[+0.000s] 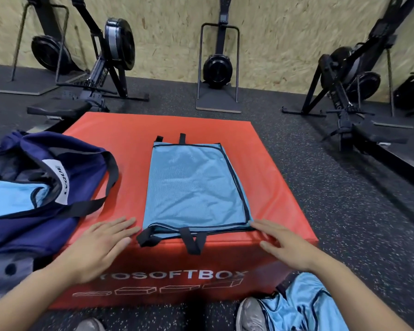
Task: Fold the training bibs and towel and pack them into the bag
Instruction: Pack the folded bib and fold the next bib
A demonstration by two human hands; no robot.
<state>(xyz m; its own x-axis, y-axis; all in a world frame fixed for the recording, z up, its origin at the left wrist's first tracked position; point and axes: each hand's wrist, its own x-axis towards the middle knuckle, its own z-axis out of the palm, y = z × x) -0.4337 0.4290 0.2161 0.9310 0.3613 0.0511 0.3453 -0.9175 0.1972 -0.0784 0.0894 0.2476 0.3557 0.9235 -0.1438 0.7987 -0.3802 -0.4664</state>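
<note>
Lying flat in the middle of the red soft box (273, 163) is a light-blue mesh training bib (194, 185), folded lengthwise into a long rectangle with thin black piping along its right and near edges. Black strap loops stick out at its far end, and more hang over the box's front edge. The box has a smooth, slightly glossy vinyl skin with white lettering and block outlines printed on its front face.

Both hands rest flat on the box top with fingers straight and spread. The left hand (101, 244) lies just beside the bib's near left corner; the right hand (282, 244) has its fingertips touching the bib's near right corner.

On the left, partly on the box, a navy fabric bag (34, 225) with black webbing handles sits open and slumped. Inside it lies another light-blue bib (12, 199), and a white label shows at its rim.

At the bottom right, a crumpled pile of light-blue bibs (306, 304) lies over the person's leg, above a grey shoe (251, 316). The floor (344, 211) is dark speckled rubber.
</note>
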